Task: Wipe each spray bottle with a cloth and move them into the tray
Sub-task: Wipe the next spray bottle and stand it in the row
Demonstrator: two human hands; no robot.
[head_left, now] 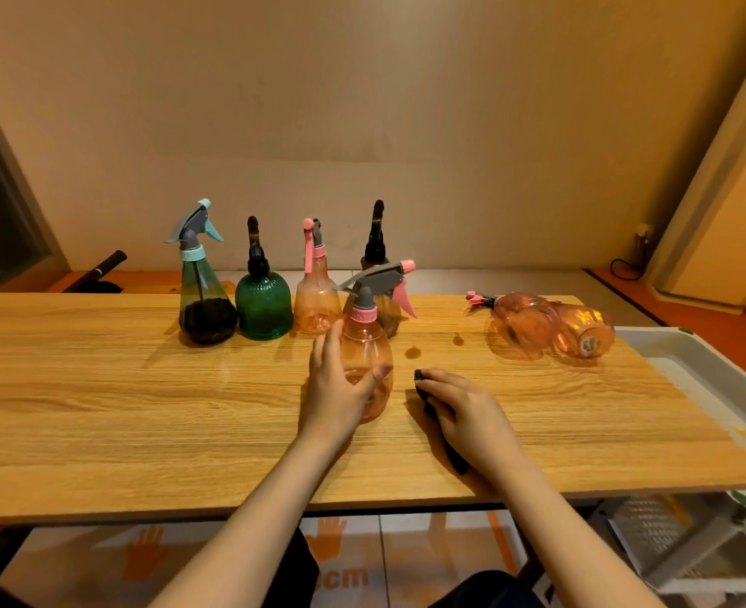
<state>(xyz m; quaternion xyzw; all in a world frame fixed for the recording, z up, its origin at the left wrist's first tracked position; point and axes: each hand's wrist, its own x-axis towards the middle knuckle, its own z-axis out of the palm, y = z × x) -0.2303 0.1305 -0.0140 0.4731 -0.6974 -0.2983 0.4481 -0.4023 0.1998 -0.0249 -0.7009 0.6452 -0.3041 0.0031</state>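
Note:
My left hand [340,379] grips an upright clear pink spray bottle [369,344] with a grey and pink trigger head, near the middle of the wooden table [143,410]. Just to its right, my right hand [463,410] rests on the table and holds a dark cloth [448,449], mostly hidden under the palm. Along the back stand a teal-capped bottle [204,300], a green ribbed bottle [264,305], a pink bottle [316,300] and a dark-topped bottle [378,252] partly behind the held one. Two pink bottles [546,324] lie on their sides at the right. A white tray [687,357] sits beyond the table's right edge.
Two small wet spots [413,353] mark the wood right of the held bottle. A wall runs close behind the table. Below the right end of the table stands a white rack [669,541]. A cable [625,267] lies on the floor at the far right.

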